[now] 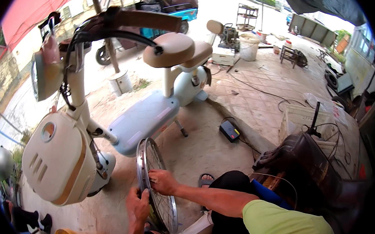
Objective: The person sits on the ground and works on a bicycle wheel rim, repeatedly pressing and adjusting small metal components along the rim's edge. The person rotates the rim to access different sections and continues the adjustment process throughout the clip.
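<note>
A bare bicycle-type wheel rim with thin metal spokes and no tyre stands upright between my legs, tilted slightly. My left hand is closed on the near left side of the rim, thumb lying along its outer face. Just above and to the right, my right hand reaches over the spokes. Its fingers are pinched together at the rim's inner edge, and whatever they may hold is too small to make out. The lower part of the wheel rests close to my feet.
A cream electric scooter stands close by on the left. A black charger-like box with a cable lies on the concrete ahead. To the right are a dark brown seat and a cream crate. A white bucket stands farther off.
</note>
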`<act>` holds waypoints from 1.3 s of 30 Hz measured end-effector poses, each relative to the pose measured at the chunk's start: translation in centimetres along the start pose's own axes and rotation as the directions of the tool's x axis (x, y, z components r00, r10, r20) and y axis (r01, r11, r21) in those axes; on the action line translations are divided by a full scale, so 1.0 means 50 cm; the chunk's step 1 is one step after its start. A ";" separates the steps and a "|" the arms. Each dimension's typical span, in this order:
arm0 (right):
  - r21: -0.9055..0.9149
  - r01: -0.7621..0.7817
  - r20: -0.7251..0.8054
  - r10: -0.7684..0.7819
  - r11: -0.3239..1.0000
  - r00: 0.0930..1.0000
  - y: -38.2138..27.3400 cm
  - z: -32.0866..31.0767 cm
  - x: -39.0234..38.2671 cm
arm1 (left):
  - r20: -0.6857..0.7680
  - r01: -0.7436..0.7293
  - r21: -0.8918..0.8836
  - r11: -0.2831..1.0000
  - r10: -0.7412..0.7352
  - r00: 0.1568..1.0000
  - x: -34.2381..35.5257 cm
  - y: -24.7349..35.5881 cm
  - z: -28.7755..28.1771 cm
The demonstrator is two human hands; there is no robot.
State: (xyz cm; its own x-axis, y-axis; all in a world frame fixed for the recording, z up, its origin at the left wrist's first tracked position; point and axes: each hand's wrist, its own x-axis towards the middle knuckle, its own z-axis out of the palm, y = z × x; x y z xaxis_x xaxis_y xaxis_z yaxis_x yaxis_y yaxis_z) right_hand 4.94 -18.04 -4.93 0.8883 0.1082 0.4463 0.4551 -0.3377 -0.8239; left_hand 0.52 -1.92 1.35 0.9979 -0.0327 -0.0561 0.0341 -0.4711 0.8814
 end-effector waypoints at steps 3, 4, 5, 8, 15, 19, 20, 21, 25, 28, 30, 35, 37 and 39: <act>-0.101 0.043 0.056 -0.037 0.994 0.998 0.014 0.011 -0.009 | -0.010 0.000 0.054 0.999 0.000 1.000 0.006 -0.008 -0.009; -0.100 0.010 0.104 0.001 0.995 0.995 0.002 0.010 -0.012 | -0.009 0.005 0.091 0.996 -0.004 1.000 0.008 -0.005 -0.017; -0.099 -0.017 0.151 0.031 0.995 0.988 -0.012 0.007 -0.008 | -0.009 0.006 0.131 0.991 -0.005 1.000 0.014 -0.001 -0.024; -0.040 0.019 0.129 -0.013 0.999 0.992 -0.036 0.013 -0.019 | -0.073 0.025 0.058 0.998 -0.021 0.997 0.020 0.000 -0.016; -0.093 -0.122 0.083 0.129 0.988 0.988 -0.060 -0.020 0.015 | -0.063 0.021 0.071 0.997 -0.016 0.998 0.018 0.011 -0.028; -0.070 -0.106 0.005 0.106 0.992 0.994 -0.053 -0.035 0.026 | -0.014 0.009 0.082 0.997 -0.008 1.000 0.021 0.019 -0.021; -0.072 -0.101 -0.001 0.101 0.992 0.995 -0.048 -0.034 0.028 | -0.006 0.006 0.094 0.996 -0.005 1.000 0.020 0.022 -0.022; -0.074 -0.096 -0.008 0.096 0.993 0.995 -0.043 -0.032 0.030 | 0.005 0.007 0.080 0.997 -0.008 1.000 0.019 0.021 -0.022; -0.045 -0.067 0.158 0.073 0.997 0.985 -0.028 -0.039 0.038 | 0.036 0.004 0.063 0.998 -0.006 0.999 0.014 0.017 -0.027; -0.025 -0.031 0.161 0.035 0.999 0.986 -0.028 -0.040 0.040 | 0.053 0.008 0.063 0.998 -0.012 0.999 0.010 0.013 -0.034; -0.033 -0.029 0.173 0.034 0.999 0.984 -0.027 -0.041 0.039 | 0.058 0.008 0.065 0.998 -0.012 0.998 0.008 0.012 -0.037; -0.051 0.046 0.112 -0.040 0.998 0.993 -0.027 -0.026 0.020 | 0.025 -0.044 0.117 0.992 0.042 0.999 0.007 -0.007 -0.038; -0.048 0.064 0.112 -0.058 0.997 0.992 -0.041 -0.025 0.013 | 0.005 -0.031 0.190 0.981 0.030 1.000 0.007 -0.003 -0.035; -0.046 0.064 0.138 -0.057 0.997 0.989 -0.050 -0.023 0.006 | -0.011 -0.013 0.242 0.970 0.017 1.000 0.007 -0.002 -0.036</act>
State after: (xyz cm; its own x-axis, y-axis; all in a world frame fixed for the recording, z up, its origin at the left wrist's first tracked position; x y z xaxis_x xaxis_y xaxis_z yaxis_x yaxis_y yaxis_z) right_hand 4.01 -18.22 -2.35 0.8609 0.2551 0.4402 0.5076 -0.3730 -0.7766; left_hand 0.97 -0.31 2.05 0.9989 -0.0306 -0.0361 0.0063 -0.6698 0.7425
